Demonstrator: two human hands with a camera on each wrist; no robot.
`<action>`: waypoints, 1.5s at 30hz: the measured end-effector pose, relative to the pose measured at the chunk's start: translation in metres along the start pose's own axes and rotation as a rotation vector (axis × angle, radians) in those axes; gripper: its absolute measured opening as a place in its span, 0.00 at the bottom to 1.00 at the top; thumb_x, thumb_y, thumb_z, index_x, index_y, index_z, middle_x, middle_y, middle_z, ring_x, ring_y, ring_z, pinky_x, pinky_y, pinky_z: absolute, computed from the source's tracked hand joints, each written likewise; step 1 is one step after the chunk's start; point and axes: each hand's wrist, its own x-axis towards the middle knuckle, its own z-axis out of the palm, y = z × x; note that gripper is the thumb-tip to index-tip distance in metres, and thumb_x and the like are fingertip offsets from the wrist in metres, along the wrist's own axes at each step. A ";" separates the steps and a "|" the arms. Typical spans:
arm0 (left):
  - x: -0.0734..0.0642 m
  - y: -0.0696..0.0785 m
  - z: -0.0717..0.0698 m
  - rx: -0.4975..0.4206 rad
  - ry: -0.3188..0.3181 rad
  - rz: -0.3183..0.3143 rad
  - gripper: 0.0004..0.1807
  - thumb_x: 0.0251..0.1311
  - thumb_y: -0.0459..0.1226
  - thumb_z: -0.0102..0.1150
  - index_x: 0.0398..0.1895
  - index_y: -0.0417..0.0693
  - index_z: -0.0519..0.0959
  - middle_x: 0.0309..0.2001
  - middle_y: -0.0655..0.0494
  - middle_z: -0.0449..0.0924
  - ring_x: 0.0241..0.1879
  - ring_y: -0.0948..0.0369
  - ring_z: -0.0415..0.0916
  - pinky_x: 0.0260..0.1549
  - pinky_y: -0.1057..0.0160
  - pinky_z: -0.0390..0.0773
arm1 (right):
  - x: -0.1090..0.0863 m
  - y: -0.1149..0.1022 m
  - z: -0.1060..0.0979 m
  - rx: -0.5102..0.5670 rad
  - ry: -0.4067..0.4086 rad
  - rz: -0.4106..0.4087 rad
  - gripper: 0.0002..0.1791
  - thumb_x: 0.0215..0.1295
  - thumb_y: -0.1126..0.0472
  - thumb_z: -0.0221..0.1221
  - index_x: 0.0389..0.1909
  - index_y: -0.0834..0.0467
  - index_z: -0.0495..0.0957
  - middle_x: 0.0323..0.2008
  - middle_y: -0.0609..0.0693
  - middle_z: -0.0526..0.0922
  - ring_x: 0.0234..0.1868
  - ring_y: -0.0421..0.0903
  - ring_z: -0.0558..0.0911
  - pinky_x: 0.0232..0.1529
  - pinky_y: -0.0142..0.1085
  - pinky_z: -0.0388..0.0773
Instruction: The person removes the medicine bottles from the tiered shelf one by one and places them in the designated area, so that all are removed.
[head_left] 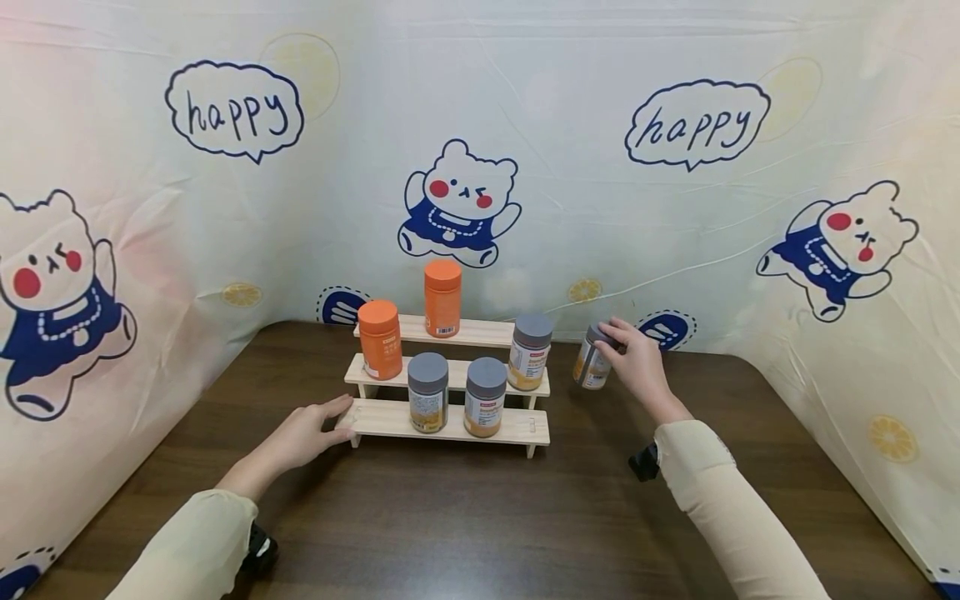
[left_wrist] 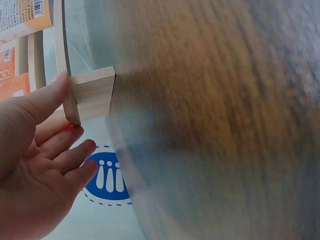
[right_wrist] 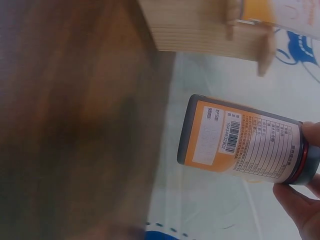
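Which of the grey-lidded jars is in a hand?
The cylindrical grey-lidded jar with white-and-orange label, in the right hand; the other three grey-lidded jars stand on the pale wooden stand.

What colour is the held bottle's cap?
The cap is grey, best seen in the head view.

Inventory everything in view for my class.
table: 1, brown, foreground
stand: 1, pale wood, on table
orange jars: 2, orange, top and middle tiers
grey jars: 4, grey lids, two bottom tier, one middle, one held
backdrop: 1, pale, behind table
bear prints: 3, white, blue, backdrop
happy bubbles: 2, blue, backdrop
other prints: several, yellow or blue, backdrop
sleeves: 2, cream, forearms
wrist devices: 2, black, cuffs
left hand: 1, stand's left end
right hand: 1, holding jar
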 end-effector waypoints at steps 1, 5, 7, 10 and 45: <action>0.000 0.000 0.000 0.001 0.000 0.001 0.34 0.59 0.43 0.59 0.62 0.31 0.64 0.62 0.34 0.62 0.58 0.40 0.62 0.53 0.42 0.63 | -0.002 0.002 0.002 -0.004 -0.002 -0.001 0.19 0.60 0.65 0.61 0.51 0.68 0.76 0.57 0.65 0.70 0.54 0.61 0.72 0.45 0.50 0.75; -0.001 0.000 0.000 0.010 0.012 0.028 0.33 0.58 0.42 0.60 0.61 0.30 0.65 0.60 0.34 0.63 0.58 0.40 0.63 0.52 0.42 0.64 | -0.009 0.009 0.009 -0.016 -0.024 0.010 0.19 0.60 0.64 0.61 0.52 0.67 0.76 0.57 0.65 0.70 0.54 0.61 0.73 0.45 0.50 0.75; -0.001 0.000 0.000 0.013 0.019 0.046 0.33 0.58 0.42 0.60 0.61 0.29 0.65 0.60 0.33 0.64 0.57 0.40 0.64 0.52 0.42 0.65 | -0.013 0.013 0.011 -0.019 -0.039 0.023 0.20 0.60 0.64 0.61 0.52 0.66 0.76 0.58 0.65 0.70 0.52 0.60 0.74 0.43 0.49 0.76; -0.002 0.000 0.000 0.014 0.022 0.060 0.32 0.58 0.41 0.60 0.60 0.29 0.66 0.59 0.33 0.64 0.57 0.40 0.64 0.51 0.43 0.66 | -0.016 0.017 0.015 -0.028 -0.057 0.036 0.20 0.60 0.63 0.61 0.53 0.65 0.75 0.58 0.65 0.69 0.50 0.60 0.75 0.41 0.48 0.76; 0.001 -0.001 -0.001 0.009 0.010 0.046 0.33 0.58 0.42 0.60 0.61 0.30 0.65 0.60 0.33 0.64 0.57 0.40 0.64 0.52 0.43 0.65 | -0.029 0.031 0.023 -0.044 0.024 -0.033 0.19 0.56 0.65 0.64 0.49 0.64 0.78 0.56 0.62 0.71 0.48 0.59 0.76 0.41 0.50 0.75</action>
